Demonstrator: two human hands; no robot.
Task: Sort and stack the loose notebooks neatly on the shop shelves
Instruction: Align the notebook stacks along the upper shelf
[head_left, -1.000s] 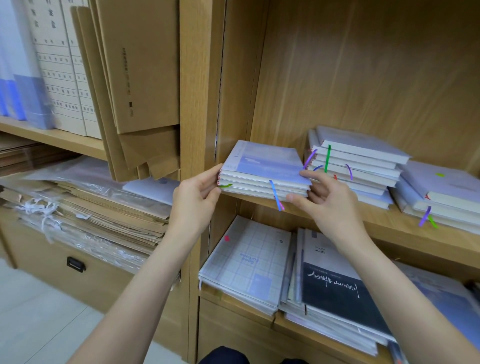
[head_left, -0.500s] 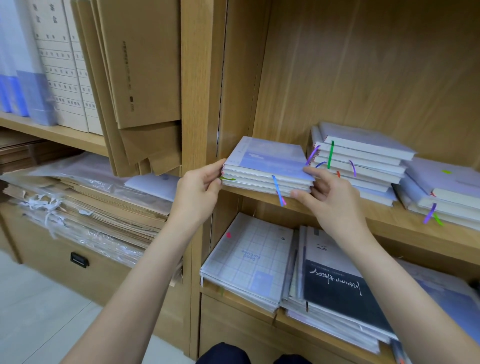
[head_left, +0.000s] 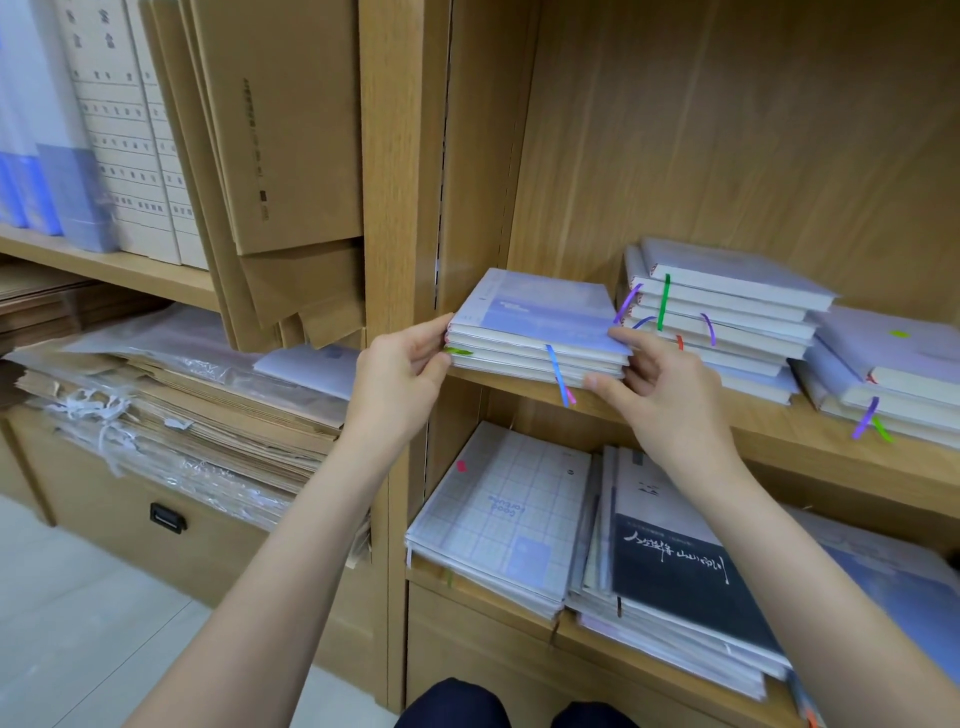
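Notebook stack (head_left: 537, 332) squared on shelf board (head_left: 779, 421) | gripped at its ends by left hand (head_left: 400, 374), right hand (head_left: 660, 384) | taller stack (head_left: 727, 312) just beside.

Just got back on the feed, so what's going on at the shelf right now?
A person is squaring up a small stack of notebooks at the left end of the middle shelf. The left hand grips its left edge and the right hand its right corner. A taller stack sits just to the right, with more notebooks on the shelf below.
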